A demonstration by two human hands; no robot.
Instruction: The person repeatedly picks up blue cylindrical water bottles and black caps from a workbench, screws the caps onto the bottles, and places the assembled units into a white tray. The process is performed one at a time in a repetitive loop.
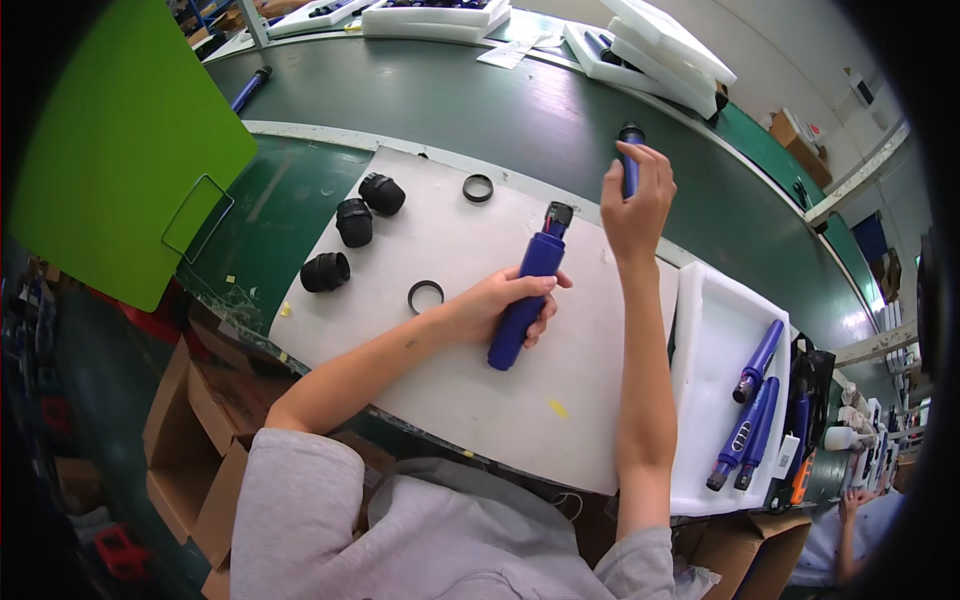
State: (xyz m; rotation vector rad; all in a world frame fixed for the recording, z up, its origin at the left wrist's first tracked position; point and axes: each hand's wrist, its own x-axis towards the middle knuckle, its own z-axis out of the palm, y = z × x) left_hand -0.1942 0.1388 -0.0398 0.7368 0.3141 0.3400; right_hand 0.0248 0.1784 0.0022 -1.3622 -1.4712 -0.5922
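Note:
My left hand [515, 308] is wrapped round a blue microphone body [541, 256], tilted over the white work board [470, 400]. Its upper end has no cover, and a black tip and a bit of red show there. My right hand [640, 200] reaches past the board's far edge over the green belt, its fingers round a second blue microphone [631, 172] with a black end. Left of the hands, three black microphone heads [354, 222] lie on the board. One black ring [478, 188] lies near the far edge, another black ring [426, 297] beside my left wrist.
A white foam tray [690, 400] with three blue microphone bodies [758, 360] stands at the right. A green panel [130, 150] rises at the left. Another blue microphone [250, 90] lies on the dark green belt [420, 100]. Foam trays [435, 22] stand beyond it. Cardboard boxes [200, 440] sit below.

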